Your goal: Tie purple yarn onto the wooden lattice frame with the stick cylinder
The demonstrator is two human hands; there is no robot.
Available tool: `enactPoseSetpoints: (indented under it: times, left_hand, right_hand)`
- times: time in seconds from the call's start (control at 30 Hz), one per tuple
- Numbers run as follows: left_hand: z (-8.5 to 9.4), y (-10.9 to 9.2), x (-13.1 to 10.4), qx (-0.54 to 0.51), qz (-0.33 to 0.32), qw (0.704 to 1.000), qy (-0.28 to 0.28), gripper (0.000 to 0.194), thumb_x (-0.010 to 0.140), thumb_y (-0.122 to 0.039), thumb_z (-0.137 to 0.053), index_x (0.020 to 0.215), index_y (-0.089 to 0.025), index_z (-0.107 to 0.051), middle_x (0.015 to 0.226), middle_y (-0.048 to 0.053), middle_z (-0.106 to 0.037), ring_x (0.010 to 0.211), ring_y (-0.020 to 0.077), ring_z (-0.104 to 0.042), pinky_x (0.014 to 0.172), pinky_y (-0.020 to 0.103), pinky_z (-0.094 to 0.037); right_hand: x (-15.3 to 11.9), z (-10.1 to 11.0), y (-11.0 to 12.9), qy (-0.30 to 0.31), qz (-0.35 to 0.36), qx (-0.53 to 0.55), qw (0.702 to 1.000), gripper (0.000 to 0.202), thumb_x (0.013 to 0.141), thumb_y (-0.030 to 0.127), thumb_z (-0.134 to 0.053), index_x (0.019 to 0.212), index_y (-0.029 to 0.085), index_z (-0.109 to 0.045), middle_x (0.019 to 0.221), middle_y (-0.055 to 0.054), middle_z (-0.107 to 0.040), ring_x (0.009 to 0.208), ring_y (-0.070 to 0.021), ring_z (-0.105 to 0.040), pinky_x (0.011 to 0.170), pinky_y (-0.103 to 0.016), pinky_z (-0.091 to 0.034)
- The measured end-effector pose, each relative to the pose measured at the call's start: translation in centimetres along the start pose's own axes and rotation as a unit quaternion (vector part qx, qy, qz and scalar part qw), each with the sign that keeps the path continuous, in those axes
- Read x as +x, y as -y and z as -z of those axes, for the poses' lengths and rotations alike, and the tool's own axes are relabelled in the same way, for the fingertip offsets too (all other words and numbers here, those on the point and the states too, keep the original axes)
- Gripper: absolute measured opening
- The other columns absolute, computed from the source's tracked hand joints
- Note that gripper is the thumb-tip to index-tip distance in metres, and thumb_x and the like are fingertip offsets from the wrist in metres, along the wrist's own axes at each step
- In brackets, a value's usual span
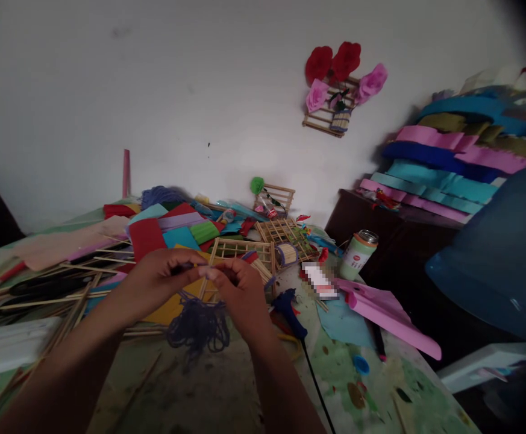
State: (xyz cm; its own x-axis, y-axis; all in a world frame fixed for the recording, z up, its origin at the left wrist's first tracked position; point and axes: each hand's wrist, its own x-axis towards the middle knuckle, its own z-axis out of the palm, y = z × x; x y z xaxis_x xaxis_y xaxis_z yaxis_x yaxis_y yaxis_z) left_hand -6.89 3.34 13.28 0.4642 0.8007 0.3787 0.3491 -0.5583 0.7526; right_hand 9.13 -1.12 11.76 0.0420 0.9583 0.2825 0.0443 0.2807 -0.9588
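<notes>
My left hand (161, 277) and my right hand (240, 286) meet over the table, with thumbs and fingertips pinched close together. A thin strand of purple yarn shows between the fingertips, though its ends are hidden by the fingers. Just below hangs or lies a loose, tangled bundle of the same purple yarn (198, 328). Behind my right hand stands a small frame of thin wooden sticks (226, 246). A yellow sheet (163, 310) lies under the left wrist.
Coloured paper (147, 238) and wooden sticks (79, 301) cover the left side. A blue glue gun (291, 310) with a black cord lies right of my hands. Farther right are a glass jar (359, 254), a pink paper roll (393, 322) and a blue cap (361, 364).
</notes>
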Motion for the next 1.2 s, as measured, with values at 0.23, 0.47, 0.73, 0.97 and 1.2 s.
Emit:
enactPoseSetpoints:
  times: [0.23, 0.47, 0.73, 0.97, 1.2]
  left_hand:
    - [0.6, -0.8, -0.1, -0.056, 0.038, 0.985, -0.158, 0.024, 0.079, -0.041, -0.059, 0.069, -0.019, -0.06, 0.054, -0.004, -0.048, 0.05, 0.0087, -0.04, 0.044, 0.019, -0.032]
    - [1.8, 0.1, 0.1, -0.118, 0.06, 0.957, -0.257, 0.025, 0.08, -0.039, -0.06, 0.068, -0.017, -0.056, 0.054, -0.005, -0.042, 0.05, 0.008, -0.036, 0.047, 0.019, -0.03]
    - [-1.1, -0.1, 0.5, -0.113, -0.031, 0.992, -0.057, 0.027, 0.075, -0.034, -0.066, 0.096, -0.018, -0.063, 0.106, 0.008, -0.061, 0.099, 0.0204, -0.057, 0.084, 0.03, -0.046]
    - [-1.9, -0.5, 0.5, -0.128, -0.013, 0.988, 0.081, 0.021, 0.082, -0.033, -0.058, 0.096, -0.019, -0.065, 0.093, 0.005, -0.066, 0.082, 0.0173, -0.06, 0.07, 0.027, -0.046]
    - [-0.2, 1.1, 0.9, -0.081, -0.03, 0.995, 0.04, 0.022, 0.083, -0.036, -0.056, 0.075, -0.017, -0.065, 0.069, 0.001, -0.06, 0.064, 0.0125, -0.052, 0.06, 0.023, -0.039]
  right_hand:
    - [0.2, 0.4, -0.2, -0.015, 0.042, -0.056, 0.997, 0.016, 0.076, 0.03, -0.054, 0.069, 0.017, -0.059, 0.058, 0.003, -0.05, 0.056, -0.0101, -0.045, 0.054, -0.022, -0.034]
    - [0.5, 1.0, -0.5, -0.03, 0.04, -0.051, 0.997, 0.021, 0.078, 0.028, -0.051, 0.059, 0.017, -0.054, 0.053, 0.003, -0.05, 0.053, -0.0098, -0.044, 0.054, -0.023, -0.033]
    - [0.7, 0.1, -1.6, -0.01, 0.019, 0.032, 0.999, 0.019, 0.076, 0.035, -0.057, 0.07, 0.018, -0.055, 0.057, 0.003, -0.056, 0.052, -0.0105, -0.047, 0.053, -0.023, -0.036]
    - [1.1, 1.1, -1.9, 0.006, 0.003, 0.036, 0.999, 0.025, 0.071, 0.042, -0.063, 0.065, 0.017, -0.058, 0.054, 0.004, -0.05, 0.048, -0.0086, -0.038, 0.047, -0.022, -0.027]
    - [0.6, 1.3, -0.9, 0.0, -0.081, 0.139, 0.987, 0.038, 0.066, 0.047, -0.068, 0.054, 0.019, -0.045, 0.05, 0.006, -0.038, 0.045, -0.0071, -0.028, 0.043, -0.022, -0.02]
